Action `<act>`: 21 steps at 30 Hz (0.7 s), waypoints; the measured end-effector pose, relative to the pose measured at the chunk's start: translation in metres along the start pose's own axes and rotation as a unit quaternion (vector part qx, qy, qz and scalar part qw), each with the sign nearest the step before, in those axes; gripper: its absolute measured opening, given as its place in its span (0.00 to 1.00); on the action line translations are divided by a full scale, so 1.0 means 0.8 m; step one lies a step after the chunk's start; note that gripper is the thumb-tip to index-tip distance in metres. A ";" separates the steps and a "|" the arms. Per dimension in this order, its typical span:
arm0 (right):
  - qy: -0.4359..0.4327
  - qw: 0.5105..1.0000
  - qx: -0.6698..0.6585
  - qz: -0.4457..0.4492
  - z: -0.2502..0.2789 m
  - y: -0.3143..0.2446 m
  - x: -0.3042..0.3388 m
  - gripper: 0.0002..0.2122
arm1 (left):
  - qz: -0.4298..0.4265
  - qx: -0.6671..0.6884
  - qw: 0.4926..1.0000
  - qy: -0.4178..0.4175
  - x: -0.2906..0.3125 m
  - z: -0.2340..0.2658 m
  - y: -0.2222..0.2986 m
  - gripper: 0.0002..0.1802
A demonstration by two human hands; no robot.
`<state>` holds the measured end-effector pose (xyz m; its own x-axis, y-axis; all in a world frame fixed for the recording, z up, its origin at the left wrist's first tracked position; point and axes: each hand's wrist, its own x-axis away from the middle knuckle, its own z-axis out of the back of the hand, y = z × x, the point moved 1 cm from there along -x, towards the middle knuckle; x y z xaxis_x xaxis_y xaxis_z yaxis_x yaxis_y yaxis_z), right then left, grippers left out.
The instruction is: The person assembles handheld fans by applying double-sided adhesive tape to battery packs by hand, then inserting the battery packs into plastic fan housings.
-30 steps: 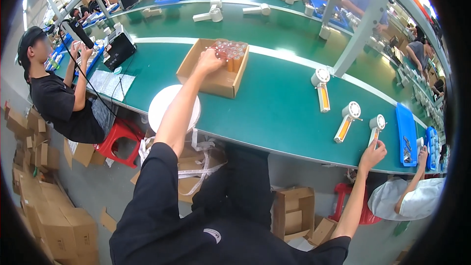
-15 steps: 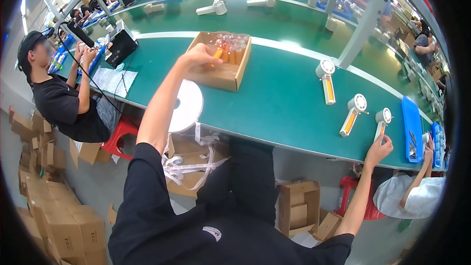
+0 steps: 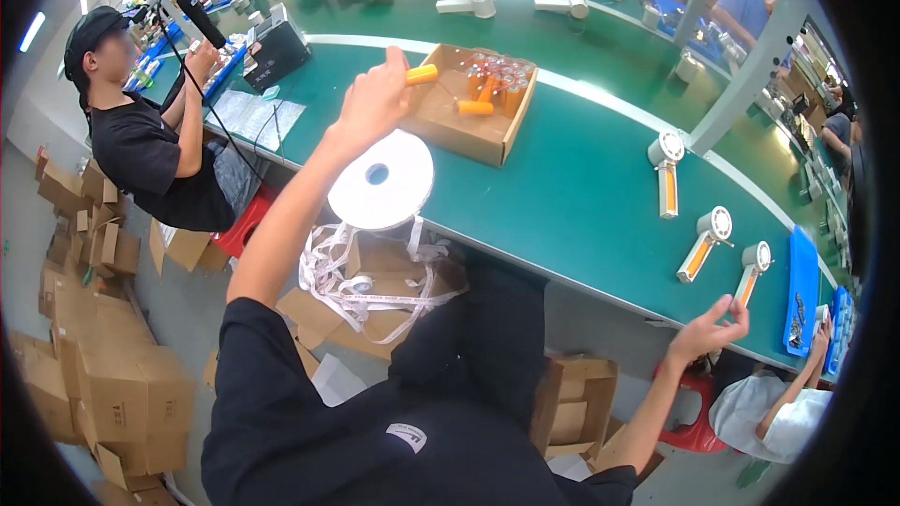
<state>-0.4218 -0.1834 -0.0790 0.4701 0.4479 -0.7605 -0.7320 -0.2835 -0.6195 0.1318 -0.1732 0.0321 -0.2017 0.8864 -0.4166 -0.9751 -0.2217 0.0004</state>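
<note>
A worker's left hand (image 3: 377, 101) is gripping an orange cylinder (image 3: 423, 74) by a cardboard box (image 3: 459, 141); the right hand (image 3: 714, 328) is sitting beside a white fan (image 3: 754, 262), its hold unclear.

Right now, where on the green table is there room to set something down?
The green table is bare between the box and the three white devices. Crowded: right, around the right hand and blue tray; left, around the left hand and reel.
</note>
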 end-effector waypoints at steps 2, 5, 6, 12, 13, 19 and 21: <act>-0.104 0.983 -0.150 0.022 -0.006 -0.089 0.045 0.05 | 0.002 0.168 0.984 0.062 0.029 0.009 0.012 0.18; -0.291 0.898 -0.327 -0.038 -0.026 -0.178 0.109 0.06 | 0.080 0.320 0.940 0.085 0.078 0.008 0.052 0.18; -0.380 0.859 -0.339 -0.050 -0.034 -0.203 0.123 0.10 | 0.174 0.432 0.883 0.058 0.098 0.016 0.071 0.19; -0.520 0.677 -0.479 -0.207 -0.066 -0.301 0.182 0.17 | 0.149 0.601 0.785 -0.005 0.228 0.003 0.183 0.21; -0.521 0.622 -0.511 -0.285 -0.064 -0.304 0.189 0.16 | 0.160 0.617 0.771 -0.022 0.240 0.006 0.197 0.21; -0.528 0.591 -0.502 -0.344 -0.048 -0.278 0.198 0.15 | -0.039 0.462 0.876 -0.131 0.252 0.019 0.146 0.32; -0.522 0.593 -0.489 -0.369 -0.045 -0.271 0.201 0.17 | -0.147 0.318 0.933 -0.080 0.241 0.008 0.086 0.28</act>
<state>-0.1697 -0.0808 -0.0738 -0.4517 0.8922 0.0070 0.3602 0.1895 -0.9134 0.0250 -0.0152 -0.0420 0.1223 0.9315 -0.3425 -0.8376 0.2820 0.4679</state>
